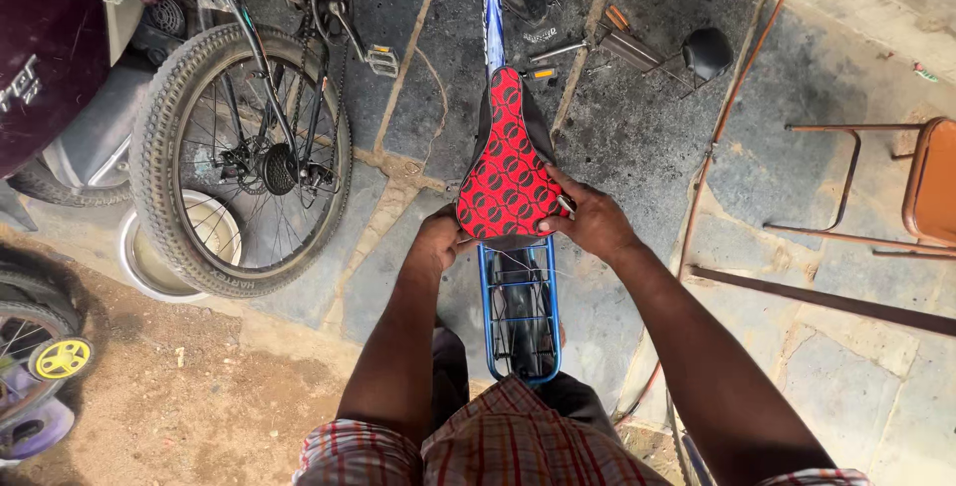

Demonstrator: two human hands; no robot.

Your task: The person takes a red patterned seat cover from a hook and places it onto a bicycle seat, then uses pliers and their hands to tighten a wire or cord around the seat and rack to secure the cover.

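A red bicycle saddle (506, 167) with a black ring pattern sits on a blue bicycle frame (492, 18) that points away from me. My left hand (441, 237) grips the saddle's rear left edge from below. My right hand (592, 219) holds the rear right edge, with a small metal piece showing between its fingers. Behind the saddle, a blue rear carrier rack (519, 312) runs over the rear wheel toward my checked shirt.
A black bicycle's knobby rear wheel (242, 157) stands at the left over a metal basin (149, 262). A small wheel with a yellow hub (62, 357) is at the far left. Tools (622, 43) lie on the stone floor ahead. A rusty metal chair (901, 187) stands at the right.
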